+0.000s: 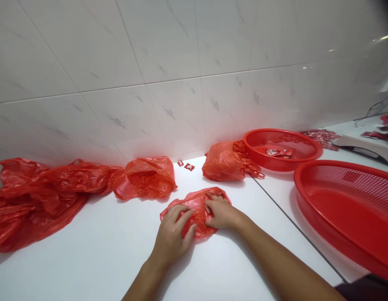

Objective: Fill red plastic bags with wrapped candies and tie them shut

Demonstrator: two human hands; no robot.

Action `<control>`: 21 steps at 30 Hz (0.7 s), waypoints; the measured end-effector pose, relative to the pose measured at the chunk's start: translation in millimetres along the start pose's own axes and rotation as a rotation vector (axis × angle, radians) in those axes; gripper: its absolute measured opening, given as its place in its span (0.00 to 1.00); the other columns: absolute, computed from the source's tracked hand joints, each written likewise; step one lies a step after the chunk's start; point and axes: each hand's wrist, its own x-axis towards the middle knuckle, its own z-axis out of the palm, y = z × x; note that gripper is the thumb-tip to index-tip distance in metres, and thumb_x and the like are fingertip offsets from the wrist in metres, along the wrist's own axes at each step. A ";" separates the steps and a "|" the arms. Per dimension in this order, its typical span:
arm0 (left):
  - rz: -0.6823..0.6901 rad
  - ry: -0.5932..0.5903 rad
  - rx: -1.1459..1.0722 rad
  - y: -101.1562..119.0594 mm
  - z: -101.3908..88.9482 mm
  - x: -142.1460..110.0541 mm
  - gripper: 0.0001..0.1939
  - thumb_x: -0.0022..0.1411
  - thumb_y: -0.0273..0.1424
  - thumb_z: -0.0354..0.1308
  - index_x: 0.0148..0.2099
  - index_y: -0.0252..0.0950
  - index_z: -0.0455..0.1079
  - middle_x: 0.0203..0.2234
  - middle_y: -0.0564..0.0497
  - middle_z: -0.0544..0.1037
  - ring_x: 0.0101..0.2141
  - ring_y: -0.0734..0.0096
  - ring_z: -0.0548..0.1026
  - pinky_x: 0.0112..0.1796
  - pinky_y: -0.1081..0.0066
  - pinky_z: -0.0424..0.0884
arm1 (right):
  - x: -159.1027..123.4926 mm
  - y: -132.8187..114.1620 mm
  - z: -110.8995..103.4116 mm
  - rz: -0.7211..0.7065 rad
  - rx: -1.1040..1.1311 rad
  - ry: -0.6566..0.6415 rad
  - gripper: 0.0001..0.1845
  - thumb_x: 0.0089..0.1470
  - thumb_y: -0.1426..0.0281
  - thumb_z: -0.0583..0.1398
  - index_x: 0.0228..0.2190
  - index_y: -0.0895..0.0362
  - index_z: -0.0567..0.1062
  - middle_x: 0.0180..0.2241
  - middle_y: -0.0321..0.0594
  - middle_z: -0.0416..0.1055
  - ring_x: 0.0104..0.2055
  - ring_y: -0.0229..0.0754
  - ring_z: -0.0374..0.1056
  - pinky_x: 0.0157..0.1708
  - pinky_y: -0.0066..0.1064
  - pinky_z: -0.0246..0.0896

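Observation:
A crumpled red plastic bag [198, 205] lies on the white table in front of me, its mouth spread wide. My left hand [172, 232] rests against the bag's near left side, fingers apart and thumb stretched out. At the right side, my right hand [222, 212] has its fingers curled into the bag's mouth with the thin plastic among them; some fingertips are hidden. Behind the bag, two small red printed sachets [185, 165] lie near the wall. A filled red bag [223, 161] with gathered handles sits just beyond my right hand.
Another red bag [146, 177] stands open at back left, beside a heap of red bags [40, 200]. To the right are a round red basket [283, 166] holding several packets and a larger red basket [309, 209]. A white device [366, 148] stands far right. The tiled wall [181, 113] bounds the table.

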 end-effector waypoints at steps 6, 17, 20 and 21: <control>0.143 -0.172 -0.093 7.0 0.4 3.4 0.17 0.73 0.28 0.51 0.56 0.43 0.76 0.52 0.48 0.83 0.55 0.57 0.78 0.61 0.51 0.70 | -4.2 -2.7 -5.8 0.011 -0.021 -0.030 0.15 0.49 0.61 0.67 0.36 0.58 0.77 0.66 0.57 0.62 0.65 0.69 0.61 0.59 0.52 0.57; -0.402 -0.333 0.073 -6.0 16.6 -4.1 0.34 0.58 0.41 0.66 0.66 0.41 0.70 0.56 0.39 0.78 0.57 0.44 0.74 0.58 0.49 0.69 | -18.1 3.1 -21.8 -0.015 0.003 0.013 0.14 0.49 0.61 0.68 0.34 0.55 0.72 0.39 0.40 0.73 0.41 0.46 0.68 0.36 0.31 0.58; -0.432 -0.397 0.066 -5.1 13.2 -6.2 0.38 0.57 0.43 0.66 0.68 0.43 0.68 0.59 0.39 0.77 0.60 0.42 0.73 0.59 0.49 0.68 | -12.9 3.4 -23.9 -0.019 -0.002 0.200 0.05 0.60 0.68 0.60 0.37 0.56 0.74 0.41 0.43 0.76 0.44 0.46 0.71 0.42 0.33 0.60; -0.436 -0.411 0.061 -5.4 12.2 -6.8 0.39 0.57 0.43 0.66 0.69 0.43 0.67 0.61 0.39 0.76 0.61 0.42 0.72 0.59 0.48 0.68 | -11.1 3.6 -23.7 -0.003 -0.017 0.235 0.05 0.61 0.71 0.58 0.38 0.57 0.75 0.42 0.44 0.77 0.45 0.47 0.71 0.43 0.34 0.61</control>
